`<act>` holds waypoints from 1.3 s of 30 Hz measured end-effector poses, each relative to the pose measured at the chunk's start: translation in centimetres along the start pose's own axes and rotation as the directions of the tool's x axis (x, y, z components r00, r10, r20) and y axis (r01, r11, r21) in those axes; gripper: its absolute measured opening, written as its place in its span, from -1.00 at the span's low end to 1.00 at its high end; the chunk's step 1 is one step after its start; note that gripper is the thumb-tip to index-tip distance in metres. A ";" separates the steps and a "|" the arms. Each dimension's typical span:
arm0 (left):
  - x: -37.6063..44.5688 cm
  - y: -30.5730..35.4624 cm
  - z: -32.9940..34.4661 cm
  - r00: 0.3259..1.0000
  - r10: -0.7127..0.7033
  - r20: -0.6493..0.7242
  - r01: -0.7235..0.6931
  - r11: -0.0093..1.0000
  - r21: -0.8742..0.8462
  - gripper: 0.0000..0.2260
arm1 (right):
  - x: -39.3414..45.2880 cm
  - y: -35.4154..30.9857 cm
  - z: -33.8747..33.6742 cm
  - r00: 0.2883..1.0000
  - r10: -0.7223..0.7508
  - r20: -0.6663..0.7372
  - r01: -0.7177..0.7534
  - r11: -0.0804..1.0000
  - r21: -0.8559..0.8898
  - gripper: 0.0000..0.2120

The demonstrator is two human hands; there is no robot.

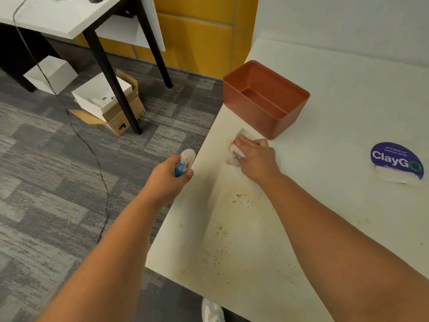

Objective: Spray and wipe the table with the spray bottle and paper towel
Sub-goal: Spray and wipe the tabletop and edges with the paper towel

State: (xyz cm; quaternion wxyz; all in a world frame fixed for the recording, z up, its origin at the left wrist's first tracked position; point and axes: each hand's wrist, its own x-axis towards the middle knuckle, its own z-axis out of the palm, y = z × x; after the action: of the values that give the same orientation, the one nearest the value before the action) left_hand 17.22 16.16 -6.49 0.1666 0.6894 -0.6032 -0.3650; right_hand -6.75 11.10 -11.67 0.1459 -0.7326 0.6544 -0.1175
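Observation:
My right hand (255,156) presses a crumpled white paper towel (234,154) flat onto the white table (336,108), just in front of an orange bin. My left hand (169,175) is closed around a small spray bottle (186,159) with a translucent white cap and blue trim, held over the table's left edge. Most of the bottle is hidden inside the fist. Brown crumbs and a yellowish smear (234,219) lie on the table nearer to me, between my two forearms.
An empty orange plastic bin (267,98) stands on the table beyond the towel. A purple ClayGo sticker (397,159) lies at the right. Left of the table is grey carpet with a black cable (92,147), cardboard boxes (111,105) and another table's black legs (111,73).

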 end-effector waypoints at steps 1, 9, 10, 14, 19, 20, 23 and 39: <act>0.0 -0.2 0.0 1.000 -0.005 0.002 0.005 1.000 0.000 -0.60 | 0.5 -0.4 0.4 0.999 0.010 0.040 -0.008 0.999 -0.031 -0.56; -0.8 -1.2 -0.5 1.000 0.004 -0.013 -0.004 0.999 -0.042 -0.80 | 1.7 -3.6 1.9 0.982 -0.094 0.164 0.100 0.995 -0.025 -0.53; -1.1 -1.2 -0.6 1.000 0.003 -0.014 -0.004 0.999 -0.041 -0.78 | 1.0 -3.6 1.9 0.977 -0.136 0.161 0.137 0.991 0.008 -0.52; -2.3 -0.9 -0.7 1.000 -0.014 -0.017 0.013 0.999 -0.052 -0.76 | -2.3 -2.8 1.4 0.953 -0.281 0.113 0.271 0.958 0.097 -0.52; -3.8 -0.2 0.0 1.000 -0.018 -0.018 0.017 0.997 -0.073 -0.80 | -6.2 -1.1 0.0 0.890 -0.446 0.097 0.425 0.887 0.180 -0.82; -4.2 0.0 0.2 1.000 -0.015 -0.019 0.013 0.998 -0.067 -0.78 | -6.7 -0.5 -0.2 0.881 -0.459 0.113 0.432 0.879 0.204 -0.83; -5.2 0.6 0.8 1.000 -0.019 -0.020 0.018 0.998 -0.066 -0.68 | -6.7 1.6 -1.5 0.972 -0.232 0.034 0.203 0.906 0.372 -0.79; -8.0 3.1 4.5 0.998 -0.001 0.058 0.001 1.000 0.003 -0.72 | -11.8 8.0 -5.0 0.996 0.062 -0.059 -0.057 0.995 0.087 -0.64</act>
State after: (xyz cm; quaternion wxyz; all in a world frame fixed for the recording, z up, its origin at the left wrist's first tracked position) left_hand 11.74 24.03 -5.05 0.1480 0.6789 -0.6080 -0.3841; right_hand -17.27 21.70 -9.76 0.1604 -0.7020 0.6744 -0.1637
